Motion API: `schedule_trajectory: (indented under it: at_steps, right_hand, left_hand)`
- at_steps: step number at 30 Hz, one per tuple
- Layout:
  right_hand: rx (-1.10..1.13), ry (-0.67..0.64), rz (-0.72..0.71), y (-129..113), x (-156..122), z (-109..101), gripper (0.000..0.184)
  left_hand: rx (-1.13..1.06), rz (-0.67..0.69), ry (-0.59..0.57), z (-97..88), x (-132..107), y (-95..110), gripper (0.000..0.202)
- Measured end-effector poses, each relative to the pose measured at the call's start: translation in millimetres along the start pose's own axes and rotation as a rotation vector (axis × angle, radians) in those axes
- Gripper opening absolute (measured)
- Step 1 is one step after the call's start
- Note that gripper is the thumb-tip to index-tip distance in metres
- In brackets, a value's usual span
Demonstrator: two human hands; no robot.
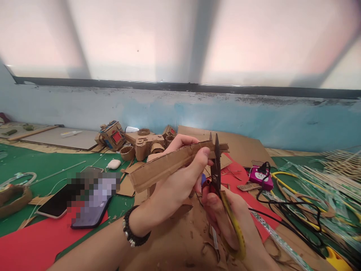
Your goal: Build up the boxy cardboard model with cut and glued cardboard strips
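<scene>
My left hand (pixel 186 177), with a dark beaded bracelet on its wrist, is closed around a long folded cardboard strip (pixel 160 169). The strip slants up to the right, its thumb side facing me. In my right hand (pixel 225 210) are scissors (pixel 216 175) with dark blades pointing up and a yellow handle loop. The blades are slightly apart and straddle the strip near its right end. A small blue and red item (pixel 205 181) shows between the hands; I cannot make out what it is. Below lies a brown cardboard sheet (pixel 169 241) with scraps on it.
Cardboard camera models (pixel 148 145) stand at the back. Left are two phones (pixel 93 203), a white earbud case (pixel 114 164) and a cardboard ring (pixel 14 201). Right are a purple power socket (pixel 261 177) with black cable, yellow tubing and wooden sticks (pixel 342 165). A wall rises behind.
</scene>
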State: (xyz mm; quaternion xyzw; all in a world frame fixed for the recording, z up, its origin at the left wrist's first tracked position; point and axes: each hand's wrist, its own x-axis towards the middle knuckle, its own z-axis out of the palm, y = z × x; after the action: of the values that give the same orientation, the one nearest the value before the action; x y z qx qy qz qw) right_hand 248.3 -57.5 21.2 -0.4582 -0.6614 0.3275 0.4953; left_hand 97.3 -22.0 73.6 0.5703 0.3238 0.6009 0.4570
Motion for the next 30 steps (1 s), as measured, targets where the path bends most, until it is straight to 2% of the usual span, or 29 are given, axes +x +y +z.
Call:
schedule_trajectory:
  at_steps: [9,18,22,25,28,30]
  right_hand:
    - [0.051,-0.018,0.048,8.4,-3.4,0.3,0.069]
    - [0.108,-0.04,0.081,19.8,-3.8,-1.2,0.07]
    - [0.088,-0.089,0.064,26.7,-3.3,0.5,0.065]
    - [0.072,-0.132,0.097,18.7,0.4,3.4,0.061]
    - [-0.01,-0.06,0.132,12.2,9.9,-7.2,0.055]
    - [-0.094,0.017,0.154,17.7,19.4,-26.1,0.049]
  left_hand:
    - [0.015,-0.003,0.01,-0.4,1.1,-0.5,0.039]
    - [-0.001,-0.018,0.003,0.0,1.2,2.3,0.036]
    - [0.001,0.04,0.023,-7.0,7.0,9.0,0.032]
    - [-0.037,0.1,0.086,-15.3,15.4,12.8,0.032]
    - [-0.066,0.159,0.155,-22.7,23.6,14.8,0.032]
    - [-0.077,0.17,0.166,-25.7,27.0,15.5,0.031]
